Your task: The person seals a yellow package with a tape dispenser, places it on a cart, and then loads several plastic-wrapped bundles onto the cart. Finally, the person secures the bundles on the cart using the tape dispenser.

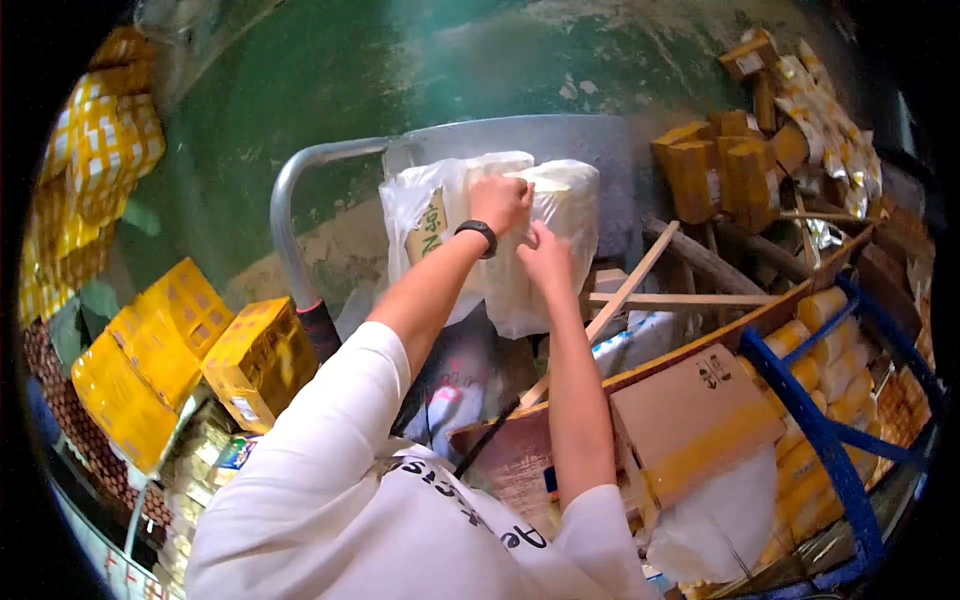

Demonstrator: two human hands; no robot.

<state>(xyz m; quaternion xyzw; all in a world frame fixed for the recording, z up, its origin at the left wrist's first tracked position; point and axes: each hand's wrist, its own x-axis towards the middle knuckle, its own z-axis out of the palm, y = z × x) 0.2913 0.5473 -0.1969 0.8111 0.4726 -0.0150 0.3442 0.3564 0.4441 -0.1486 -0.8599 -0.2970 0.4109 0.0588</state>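
Spreads far beyond the fingertips and to both sides: worn green concrete floor [330, 90]. Stands directly behind the fingers: grey metal hand trolley [283, 215] with a curved tubular handle and a flat upright panel. Runs well to the right of the fingers and nearer the body: blue metal frame [810, 420], with rows of pale yellow rolls stacked along it. Sits right under and against the fingers, leaning on the trolley's panel: white translucent plastic bag [565, 200], bulging with pale packets, a printed label showing through its left side. Lies below and right of the fingers, close to the right elbow: brown cardboard box [690, 420] banded with yellow tape. Pile up well to the left of the fingers and lower: bright yellow patterned cartons [255, 360]. Cross just right of the fingers: bare wooden slats [640, 270]. Clenches over the bag's top edge, fingers curled tight into the plastic: left hand [500, 203]. Presses on the bag's front just below and beside it, fingers bent into the film, real pinch or not impossible to tell: right hand [547, 258]. Wraps the left wrist just behind the curled fingers: black wristwatch [478, 235].
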